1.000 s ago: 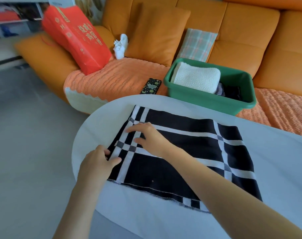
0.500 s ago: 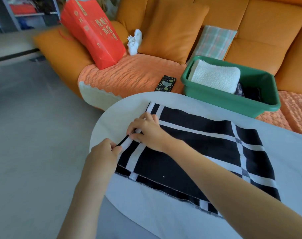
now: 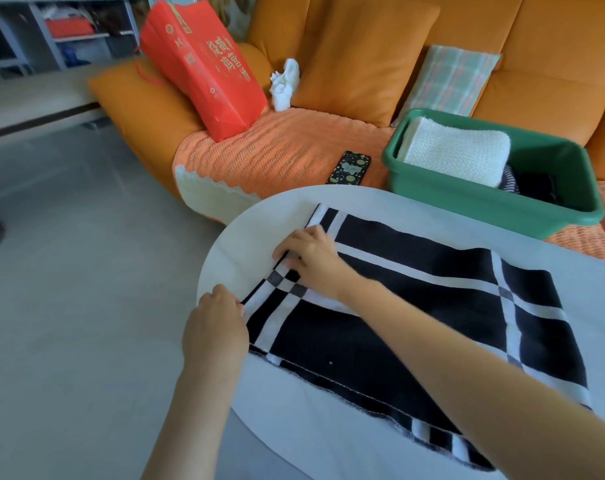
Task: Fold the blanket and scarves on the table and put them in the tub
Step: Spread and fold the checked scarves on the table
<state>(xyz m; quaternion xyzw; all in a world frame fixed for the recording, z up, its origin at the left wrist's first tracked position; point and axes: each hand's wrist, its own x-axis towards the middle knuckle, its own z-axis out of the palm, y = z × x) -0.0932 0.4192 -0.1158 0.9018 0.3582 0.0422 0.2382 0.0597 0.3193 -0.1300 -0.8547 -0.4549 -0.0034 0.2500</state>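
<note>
The black-and-white scarf point(image 3: 415, 306) is soft matt woven cloth on a smooth white worktop point(image 3: 328, 441). The green tub point(image 3: 484, 202) is glossy plastic, holding a nubbly cream knit blanket point(image 3: 457, 150). The sofa throw point(image 3: 277, 150) looks ribbed.

- Gold Chinese characters are running in two lines across the broad side of the red bag point(image 3: 204, 74), well left of the green tub point(image 3: 484, 199); they are showing too blurred to read.
- Small round gold emblems are sitting on the bag's narrow edge, also unreadable.
</note>
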